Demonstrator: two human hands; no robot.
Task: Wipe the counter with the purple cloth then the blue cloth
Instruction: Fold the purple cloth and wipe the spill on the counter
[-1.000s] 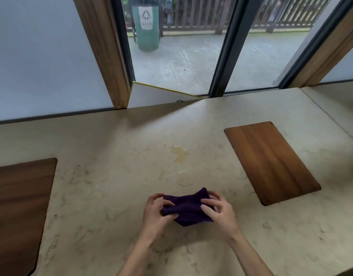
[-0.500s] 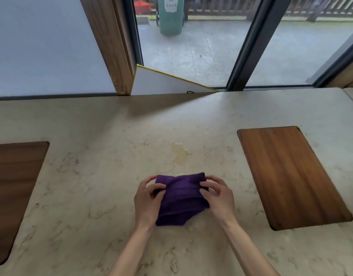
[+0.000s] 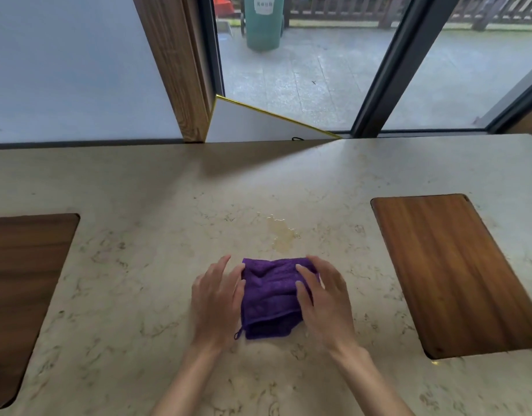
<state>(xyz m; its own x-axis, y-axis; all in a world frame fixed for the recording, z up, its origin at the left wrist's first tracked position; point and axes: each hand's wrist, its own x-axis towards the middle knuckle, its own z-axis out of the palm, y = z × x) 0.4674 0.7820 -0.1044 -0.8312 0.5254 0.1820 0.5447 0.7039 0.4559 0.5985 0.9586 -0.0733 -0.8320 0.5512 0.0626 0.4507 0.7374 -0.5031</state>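
Purple cloth (image 3: 270,298) folded, flat on counter (image 3: 138,265).
Left hand (image 3: 216,298) and right hand (image 3: 324,298) spread, flanking it, readying for the spill (image 3: 281,234).

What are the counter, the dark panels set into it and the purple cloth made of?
Counter: looks like polished beige marble or an imitation, going by the veins and soft sheen. Right panel and left panel: apparently wood or veneer, brown with lengthwise grain, satin finish. Purple cloth: soft terry-like fabric with a nubby weave and folds.

One purple cloth (image 3: 270,295), two wooden boards (image 3: 456,271), one spill (image 3: 281,235).
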